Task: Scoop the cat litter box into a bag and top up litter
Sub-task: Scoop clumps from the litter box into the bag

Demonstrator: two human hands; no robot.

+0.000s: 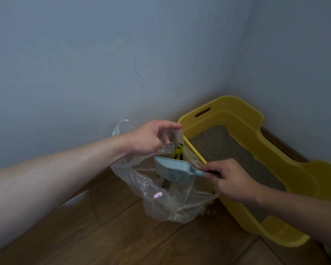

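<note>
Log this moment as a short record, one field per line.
Left hand: pinches the clear plastic bag by its rim, holding it open
Right hand: grips the handle of the light blue scoop
Scoop position: slotted head over the bag's mouth
Litter box: yellow, beside the bag, in the wall corner
Litter: grey, covers the box's bottom
Floor: wood
</note>
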